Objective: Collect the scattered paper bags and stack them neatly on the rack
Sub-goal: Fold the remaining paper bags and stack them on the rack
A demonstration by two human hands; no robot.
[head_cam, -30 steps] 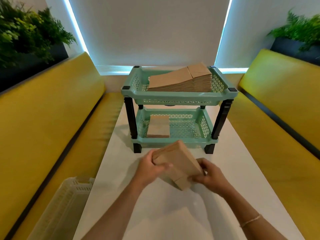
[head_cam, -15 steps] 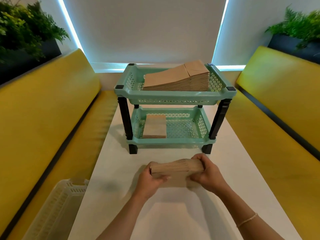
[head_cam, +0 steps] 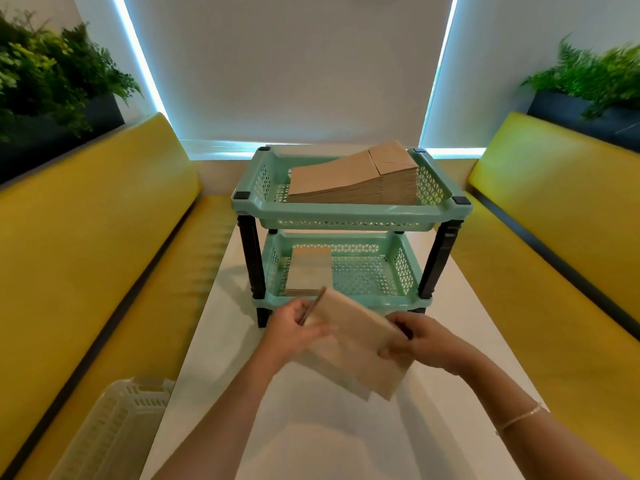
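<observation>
A bundle of flat brown paper bags (head_cam: 356, 344) is tilted above the white table, blurred by motion, just in front of the rack. My left hand (head_cam: 294, 330) grips its left edge and my right hand (head_cam: 420, 342) grips its right side. The mint-green two-tier rack (head_cam: 349, 218) stands behind it. Its top shelf carries a tall slanted stack of paper bags (head_cam: 360, 180). On the left of the bottom shelf lies a small flat stack of bags (head_cam: 310, 270).
The white table (head_cam: 346, 427) runs between two yellow benches (head_cam: 90, 244). A pale plastic basket (head_cam: 114, 431) sits on the left bench near me. Planters with green plants stand behind both benches.
The bundle was held level and edge-on between my hands half a second ago; now it is tipped so its broad face shows, lower end to the right. My hands stay on its two sides.
</observation>
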